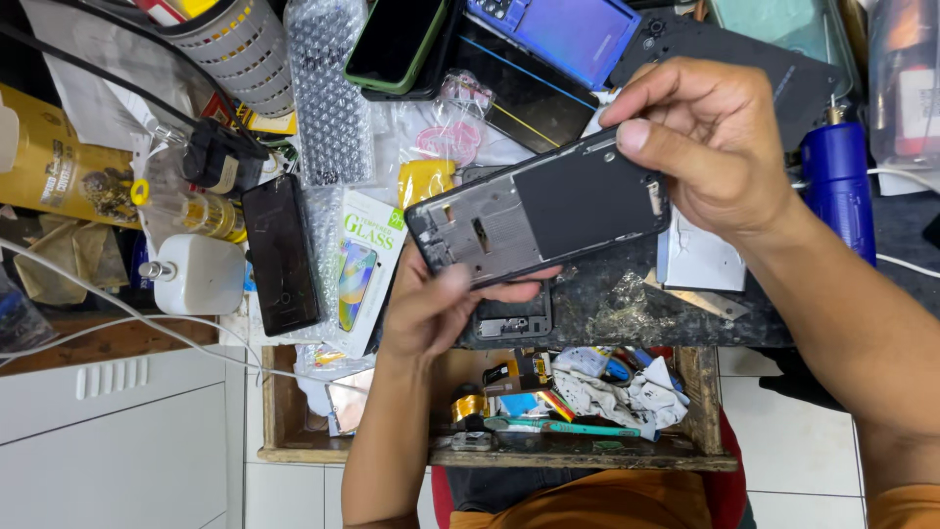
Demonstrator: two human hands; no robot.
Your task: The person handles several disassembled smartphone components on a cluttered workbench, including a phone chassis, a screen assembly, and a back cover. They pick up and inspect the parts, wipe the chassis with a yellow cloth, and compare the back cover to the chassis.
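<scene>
Both hands up off the bench, holding one opened phone frame [541,211] between them, inner side up, tilted with its high end at 2 o'clock. Left hand [436,309] comes in from 6 o'clock, palm under the frame's lower end, fingers curled up around the bottom edge. Right hand [720,147] enters from 4 o'clock, wrist bent, thumb and fingertips pinched tight on the top corner. Frame sits just above frame centre, over a scuffed black mat [627,309]. Open wooden drawer [294,431] at 6 o'clock: rags, a gold tape roll, a teal-handled tool, small parts, all jumbled. On the bench at 9 o'clock: one loose black phone screen [282,253], one screen-protector box [360,269], one white charger block [196,274]. At 12 o'clock: three more phones stacked, overlapping. One blue cylinder tool [838,186] at 3 o'clock.
</scene>
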